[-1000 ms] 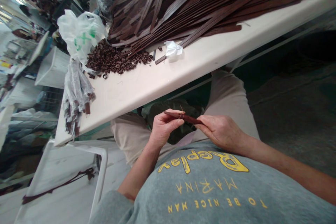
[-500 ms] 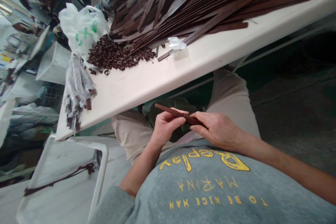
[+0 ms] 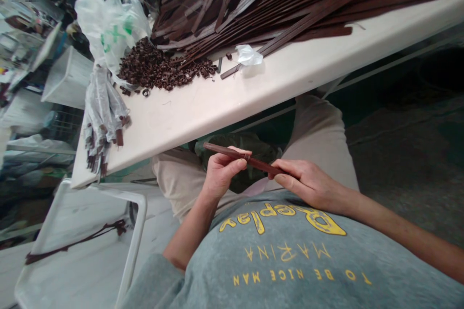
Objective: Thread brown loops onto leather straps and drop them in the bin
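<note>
My left hand [image 3: 222, 174] pinches a narrow dark brown strip [image 3: 232, 151] between thumb and fingers. A small loop [image 3: 247, 156] circles the strip just past my left thumb. My right hand [image 3: 308, 186] holds the strip's other end in its fingertips, above my grey T-shirt [image 3: 282, 251]. Both hands are over my lap, below the white table [image 3: 232, 101]. On the table lie a large heap of long brown strips [image 3: 275, 0] and a pile of small brown curled pieces [image 3: 155, 67].
A white plastic bag [image 3: 112, 24] and a plastic-wrapped bundle of brown strip ends [image 3: 103, 120] sit at the table's left end. A white frame [image 3: 83, 244] with a dark cord stands lower left. Shelves and white bins line the far left.
The strip has slid through my left hand, its free end reaching further left. My right hand has drawn slightly right along it, and the view has shifted a little.
</note>
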Tool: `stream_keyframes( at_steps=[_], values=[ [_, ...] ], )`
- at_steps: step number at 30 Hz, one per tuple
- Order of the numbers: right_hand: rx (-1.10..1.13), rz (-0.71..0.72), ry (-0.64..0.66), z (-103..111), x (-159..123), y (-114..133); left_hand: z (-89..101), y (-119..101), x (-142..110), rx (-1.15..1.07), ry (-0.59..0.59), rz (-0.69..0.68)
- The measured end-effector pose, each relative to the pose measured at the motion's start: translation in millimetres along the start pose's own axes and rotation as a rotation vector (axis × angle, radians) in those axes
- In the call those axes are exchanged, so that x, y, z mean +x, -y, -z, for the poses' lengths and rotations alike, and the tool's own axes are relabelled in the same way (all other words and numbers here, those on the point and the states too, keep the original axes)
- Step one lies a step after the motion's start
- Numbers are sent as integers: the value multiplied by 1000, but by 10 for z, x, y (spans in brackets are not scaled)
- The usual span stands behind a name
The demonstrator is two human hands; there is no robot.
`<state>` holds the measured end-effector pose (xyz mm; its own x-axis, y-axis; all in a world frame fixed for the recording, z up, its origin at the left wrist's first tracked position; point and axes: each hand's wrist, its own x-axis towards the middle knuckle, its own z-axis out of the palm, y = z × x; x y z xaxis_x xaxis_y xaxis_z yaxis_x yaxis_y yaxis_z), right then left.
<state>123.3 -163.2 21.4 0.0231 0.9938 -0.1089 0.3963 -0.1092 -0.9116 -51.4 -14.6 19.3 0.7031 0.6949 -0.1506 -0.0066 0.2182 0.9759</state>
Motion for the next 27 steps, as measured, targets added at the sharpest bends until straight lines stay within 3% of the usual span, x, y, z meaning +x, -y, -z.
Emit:
stream_keyframes(
  at_steps=[4, 8, 13, 16, 19, 23, 27],
  values=[
    [43, -13, -1, -7, -22, -2, -9, 9, -12, 0, -4, 20],
    [-31, -5, -90, -48, -31, -22, -63, 37, -32, -15, 6, 64],
    [-185, 57, -126, -140, 2, -7, -240, 82, -69, -4, 96, 120],
    [-219, 15, -117, -129, 55, 42, -295, 105, -59, -53, 128, 112],
    [-176, -33, -49, 16, 84, 30, -225, 83, -2, -85, 114, 128],
    [9, -45, 74, 284, 6, -149, 5, -47, 100, -170, -12, 166],
    [119, -172, 266, 321, -100, -301, 189, -136, 111, -232, -128, 116]
  ],
)
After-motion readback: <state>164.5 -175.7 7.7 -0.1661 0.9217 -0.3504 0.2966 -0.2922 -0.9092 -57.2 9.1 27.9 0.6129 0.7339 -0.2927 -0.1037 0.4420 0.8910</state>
